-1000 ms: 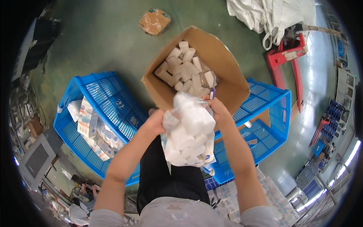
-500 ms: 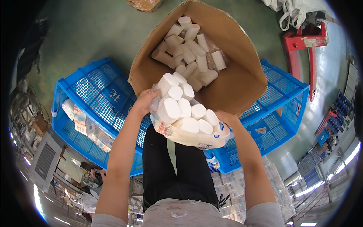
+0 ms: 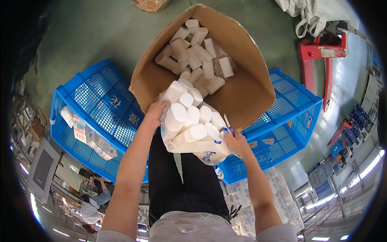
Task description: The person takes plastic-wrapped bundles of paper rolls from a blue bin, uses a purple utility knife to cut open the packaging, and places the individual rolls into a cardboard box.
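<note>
A torn-open plastic bag [image 3: 209, 155] with blue print hangs over the near edge of a large cardboard box [image 3: 252, 90]. Several white toilet paper rolls [image 3: 176, 117] without visible cores stick out of its open top. My left hand [image 3: 155, 113] is closed on the bag's left edge, where clear film bunches up. At the opposite side, my right hand [image 3: 237, 142] is closed around a small purple-handled knife [image 3: 230, 130], its pale thin blade pointing up beside the rolls. Inside the box lies a loose heap of white rolls [image 3: 194, 58], with some clear plastic under them.
Blue plastic crates flank the box: the left crate [image 3: 100, 97] holds wrapped packs [image 3: 90, 137], the right crate [image 3: 278, 141] has an open side. A red pallet jack [image 3: 322, 52] stands far right, below white sacks [image 3: 308, 14]. Stacked packs [image 3: 262, 201] lie behind my right arm. Another person [image 3: 90, 209] is at lower left.
My right hand has shifted slightly down and left, and the knife now shows. The bag sags and tilts more, with its rolls spread apart. My left hand keeps its grip.
</note>
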Demonstrator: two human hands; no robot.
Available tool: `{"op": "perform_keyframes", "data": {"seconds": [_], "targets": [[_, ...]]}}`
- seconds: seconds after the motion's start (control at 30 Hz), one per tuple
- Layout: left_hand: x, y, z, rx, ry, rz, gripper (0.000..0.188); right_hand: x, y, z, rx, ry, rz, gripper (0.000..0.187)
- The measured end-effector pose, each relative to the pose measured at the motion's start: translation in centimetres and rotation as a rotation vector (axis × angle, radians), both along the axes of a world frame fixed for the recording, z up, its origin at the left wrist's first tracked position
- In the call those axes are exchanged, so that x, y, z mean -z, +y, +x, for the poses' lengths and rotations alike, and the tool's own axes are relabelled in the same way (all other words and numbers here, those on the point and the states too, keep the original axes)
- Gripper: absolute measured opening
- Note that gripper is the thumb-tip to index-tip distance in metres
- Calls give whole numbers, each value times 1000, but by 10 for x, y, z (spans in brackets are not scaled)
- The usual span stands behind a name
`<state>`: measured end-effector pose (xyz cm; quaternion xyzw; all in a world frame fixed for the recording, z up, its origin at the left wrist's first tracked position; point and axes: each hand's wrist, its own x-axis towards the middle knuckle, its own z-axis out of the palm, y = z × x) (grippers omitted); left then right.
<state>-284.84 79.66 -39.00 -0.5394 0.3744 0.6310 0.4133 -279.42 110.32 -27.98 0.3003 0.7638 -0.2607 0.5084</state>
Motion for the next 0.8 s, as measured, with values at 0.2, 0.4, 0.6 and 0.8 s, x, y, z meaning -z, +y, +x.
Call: {"op": "perform_keyframes", "data": {"seconds": [0.2, 0.4, 0.6, 0.8], "targets": [[-11, 2, -1, 10, -14, 11, 31, 5, 0, 1, 175, -14, 113, 41], [-14, -3, 13, -168, -54, 150, 29, 2, 0, 10, 372, -130, -44, 47], [-23, 7, 43, -603, -195, 228, 29, -7, 6, 34, 917, -321, -420, 79], [-12, 13, 45, -693, -183, 95, 28, -15, -13, 50, 1031, -193, -698, 68]]}}
